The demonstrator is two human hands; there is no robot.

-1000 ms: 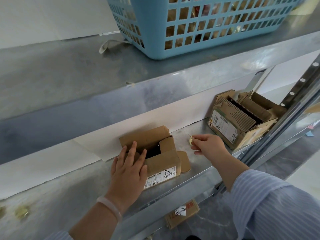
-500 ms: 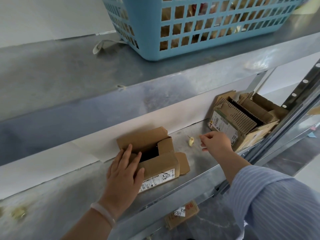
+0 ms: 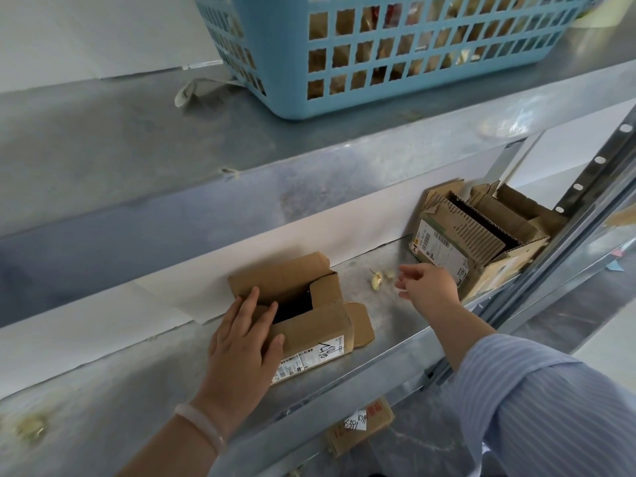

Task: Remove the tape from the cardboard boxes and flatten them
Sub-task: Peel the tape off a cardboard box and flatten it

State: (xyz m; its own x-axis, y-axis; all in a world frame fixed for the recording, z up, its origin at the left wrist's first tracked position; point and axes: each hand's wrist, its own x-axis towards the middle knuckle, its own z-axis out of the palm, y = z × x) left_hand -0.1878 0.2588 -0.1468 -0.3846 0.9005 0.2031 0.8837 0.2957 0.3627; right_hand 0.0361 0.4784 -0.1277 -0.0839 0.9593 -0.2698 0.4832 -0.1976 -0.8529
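1. Left hand [image 3: 241, 335] lies flat on the small box [image 3: 309, 315]; right hand [image 3: 428, 287] hangs empty, fingers loose.
2. Tape wad [image 3: 377, 280] lies on the shelf [image 3: 395, 325] at the small box's 2 o'clock; both it and the larger box [image 3: 475, 242] are open, unflattened.

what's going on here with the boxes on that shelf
A person is working through cardboard boxes on a metal shelf. The left hand rests flat on a small open box, steadying it. The right hand is empty and open beside a crumpled wad of tape lying on the shelf. The small box has its flaps up but is not flattened. A larger opened box waits to the right.
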